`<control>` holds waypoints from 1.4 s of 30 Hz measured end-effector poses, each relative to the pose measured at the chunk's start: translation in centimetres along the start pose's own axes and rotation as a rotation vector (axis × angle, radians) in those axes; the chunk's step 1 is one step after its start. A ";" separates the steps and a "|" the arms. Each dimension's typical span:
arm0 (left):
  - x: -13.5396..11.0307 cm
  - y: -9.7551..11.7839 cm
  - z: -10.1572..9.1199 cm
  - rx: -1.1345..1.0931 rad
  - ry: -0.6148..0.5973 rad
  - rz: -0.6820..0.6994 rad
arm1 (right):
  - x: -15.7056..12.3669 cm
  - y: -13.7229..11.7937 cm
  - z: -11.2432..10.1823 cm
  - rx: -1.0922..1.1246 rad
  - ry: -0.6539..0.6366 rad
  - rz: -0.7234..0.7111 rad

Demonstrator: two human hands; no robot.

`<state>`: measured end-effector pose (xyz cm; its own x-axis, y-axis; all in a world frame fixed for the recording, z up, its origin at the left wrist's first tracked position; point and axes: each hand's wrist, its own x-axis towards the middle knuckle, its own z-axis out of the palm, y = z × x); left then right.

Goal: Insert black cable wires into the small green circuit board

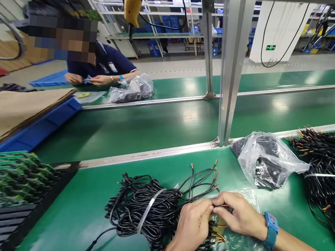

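My left hand and my right hand meet over a bundle of black cables tied with a white strap. Both hands pinch thin wire ends with red and yellow cores between thumb and fingers. A blue wristband sits on my right wrist. Under the hands lies a clear plastic bag on the green bench top. Loose wire tips fan upward behind my fingers.
A clear bag of black parts lies behind my right hand. A large pile of black cables fills the right side. Green circuit boards stand in a black rack at left. Across the conveyor belt, another person works beside a bag.
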<state>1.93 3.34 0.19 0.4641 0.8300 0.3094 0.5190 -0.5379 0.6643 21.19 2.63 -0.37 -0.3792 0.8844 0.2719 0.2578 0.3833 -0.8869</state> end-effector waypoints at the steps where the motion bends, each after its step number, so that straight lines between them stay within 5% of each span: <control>1: 0.0 0.2 -0.1 0.001 0.002 -0.001 | 0.0 0.0 0.0 0.019 0.033 0.017; 4: 0.1 0.5 -0.2 0.027 -0.033 -0.021 | 0.1 0.3 0.0 0.046 0.092 0.065; 15: -0.3 0.2 0.0 0.235 -0.071 -0.062 | 0.4 1.4 0.2 0.033 0.004 0.169; 42: 0.3 0.0 0.6 0.198 0.014 0.000 | 0.5 1.5 0.2 0.081 -0.035 0.090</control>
<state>2.52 3.49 -0.12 0.4548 0.8313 0.3196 0.6505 -0.5551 0.5183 21.26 3.60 -1.64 -0.3885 0.9042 0.1777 0.2200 0.2783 -0.9350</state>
